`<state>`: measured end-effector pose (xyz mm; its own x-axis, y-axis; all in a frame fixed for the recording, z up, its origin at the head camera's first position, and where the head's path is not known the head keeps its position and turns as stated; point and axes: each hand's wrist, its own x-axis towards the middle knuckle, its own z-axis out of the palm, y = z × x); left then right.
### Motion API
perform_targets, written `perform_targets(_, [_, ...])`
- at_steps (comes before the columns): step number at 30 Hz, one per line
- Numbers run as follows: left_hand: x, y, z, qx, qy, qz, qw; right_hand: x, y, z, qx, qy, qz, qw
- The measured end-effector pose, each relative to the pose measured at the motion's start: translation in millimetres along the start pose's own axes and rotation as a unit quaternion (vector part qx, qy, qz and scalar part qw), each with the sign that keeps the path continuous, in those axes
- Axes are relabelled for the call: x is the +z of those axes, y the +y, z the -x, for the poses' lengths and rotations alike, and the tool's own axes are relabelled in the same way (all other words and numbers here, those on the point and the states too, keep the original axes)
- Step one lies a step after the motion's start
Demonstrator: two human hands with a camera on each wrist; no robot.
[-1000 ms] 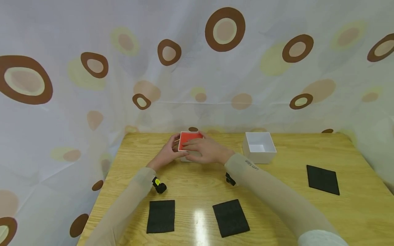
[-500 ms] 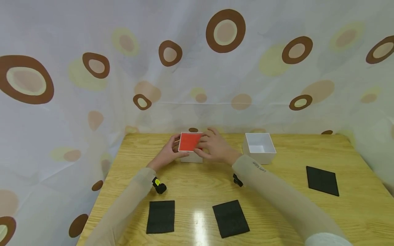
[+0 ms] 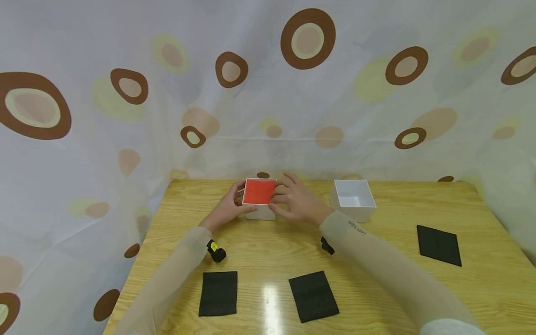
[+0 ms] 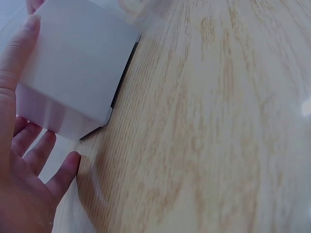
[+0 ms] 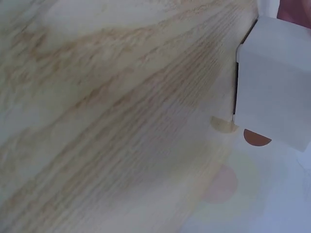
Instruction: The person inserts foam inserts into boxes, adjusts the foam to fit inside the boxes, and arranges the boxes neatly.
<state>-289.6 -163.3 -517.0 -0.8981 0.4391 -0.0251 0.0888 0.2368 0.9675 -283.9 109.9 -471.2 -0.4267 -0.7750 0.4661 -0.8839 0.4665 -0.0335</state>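
Note:
A white square box (image 3: 261,213) stands toward the back of the table. A flat red piece, perhaps folded cloth (image 3: 259,191), fills its top just inside the rim. My left hand (image 3: 228,208) holds the box by its left side; in the left wrist view the thumb (image 4: 19,48) lies along one face of the box and the fingers (image 4: 41,150) bend beside another. At the box's right edge is my right hand (image 3: 299,201), with loosely bent fingers by the rim. The right wrist view shows the box's side (image 5: 272,92) but little of the hand.
Right of my right hand stands a second white box (image 3: 355,214), open at the top, with a bare inside. Two black folded squares lie in front, one left (image 3: 218,294) and one nearer the middle (image 3: 314,296). A third black square (image 3: 439,245) lies at the right.
My right hand has drawn back to the right, off the red piece on which its fingers lay, to the box's right edge. The left hand stays at the box.

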Motion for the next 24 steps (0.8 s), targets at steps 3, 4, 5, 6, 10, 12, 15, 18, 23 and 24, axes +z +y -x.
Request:
perform_targets(3, [-0.1, 1.2, 0.4, 0.004, -0.001, -0.002, 1.0, 0, -2, -2, 0.005, -0.016, 0.011, 1.0])
perform_targets(4, [-0.1, 1.5, 0.3, 0.005, -0.001, -0.004, 1.0, 0, -2, -2, 0.006, -0.02, 0.015, 1.0])
perform_targets(5, [0.0, 1.7, 0.4, 0.004, -0.001, -0.005, 1.0, -1, -3, -3, 0.007, -0.024, 0.018, 1.0])
perform_targets(6, [0.1, 1.8, 0.6, 0.004, -0.001, -0.006, 1.0, -1, -3, -3, 0.011, -0.029, 0.021, 0.999])
perform_targets(10, [0.9, 0.9, 0.5, 0.002, 0.0, -0.01, 0.9999, 0, -7, -3, 0.044, -0.056, 0.053, 0.996])
perform_targets(12, [1.4, 0.3, 0.7, 0.002, 0.0, -0.012, 0.9999, 3, -9, -3, 0.056, -0.073, 0.097, 0.991])
perform_targets(15, [2.1, -1.3, -0.1, 0.001, -0.001, -0.011, 0.9999, 7, -13, -3, 0.058, -0.082, 0.181, 0.978])
perform_targets(18, [2.4, -1.7, -0.1, 0.0, -0.002, -0.012, 0.9999, 11, -14, -3, 0.065, -0.078, 0.227, 0.969])
perform_targets(23, [1.8, 0.8, 0.9, 0.003, 0.001, -0.017, 0.9999, 14, -13, -6, 0.096, -0.092, 0.207, 0.969])
perform_targets(24, [1.6, 1.2, 0.9, 0.005, 0.001, -0.017, 0.9998, 14, -12, -7, 0.1, -0.097, 0.201, 0.97])
